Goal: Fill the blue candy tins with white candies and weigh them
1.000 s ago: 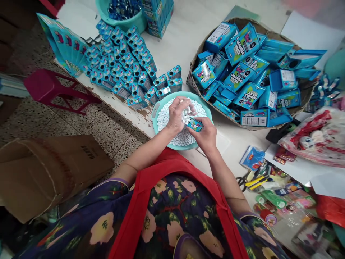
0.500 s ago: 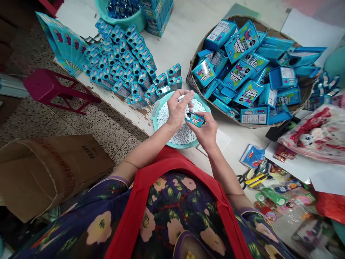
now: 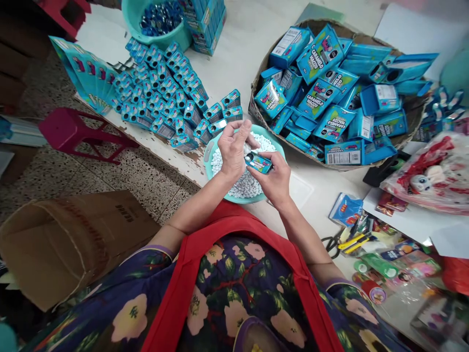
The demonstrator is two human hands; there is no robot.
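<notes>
head view | worn on head, facing forward and steeply down | close above fingers point(image 3: 245, 131) at frame centre | white bench point(image 3: 238, 54) beyond and right of fingers, speckled floor point(image 3: 146, 171) left, own torso below | single view, nothing shared

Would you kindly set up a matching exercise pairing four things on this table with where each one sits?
Things:
1. small blue box
2. white candies
3. larger blue cartons
4. scissors

Places:
A. heaped in the woven basket
B. held in the right hand
C. on the table, right of the right forearm
D. filling the teal bowl under the left hand

Pairs: 1-B, 2-D, 3-A, 4-C
</notes>
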